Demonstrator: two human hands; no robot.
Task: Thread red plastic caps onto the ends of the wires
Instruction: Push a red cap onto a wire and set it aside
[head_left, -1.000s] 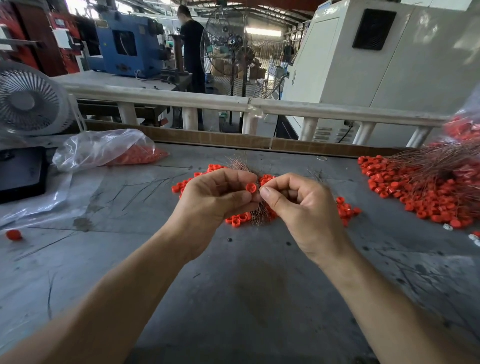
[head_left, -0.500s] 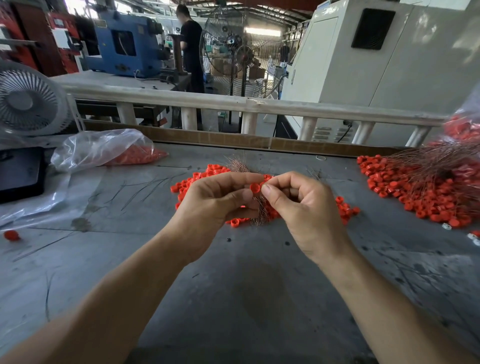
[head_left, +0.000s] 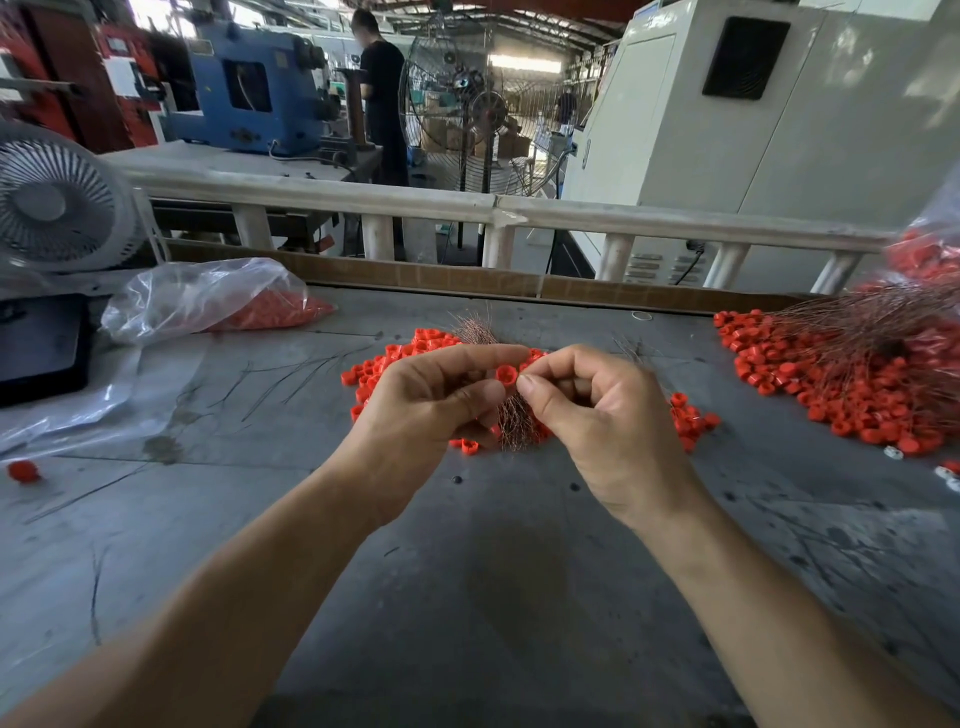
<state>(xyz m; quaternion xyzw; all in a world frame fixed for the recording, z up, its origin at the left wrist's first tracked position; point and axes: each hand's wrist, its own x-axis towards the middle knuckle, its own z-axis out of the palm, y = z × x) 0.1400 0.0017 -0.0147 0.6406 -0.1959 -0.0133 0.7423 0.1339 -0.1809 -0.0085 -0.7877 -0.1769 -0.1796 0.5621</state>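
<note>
Over the middle of the grey table, my left hand (head_left: 431, 400) pinches a small red plastic cap (head_left: 505, 374) between thumb and forefinger, its open side facing me. The same hand holds a bundle of thin copper-coloured wires (head_left: 511, 421) that hangs below the fingers. My right hand (head_left: 587, 410) is curled close against the cap, thumb and forefinger pinched at its right edge; the wire between them is too thin to make out. A heap of loose red caps (head_left: 395, 358) lies on the table behind my hands.
A big pile of capped wires (head_left: 857, 374) covers the table's right side. At the left lie a clear bag of red caps (head_left: 208, 301), a white fan (head_left: 57, 202) and a stray cap (head_left: 23, 470). A person stands by a blue machine beyond the white railing (head_left: 467, 208).
Both hands have stayed together over the cap heap and shifted only slightly. The cap has turned between my fingertips so its open side faces me more.
</note>
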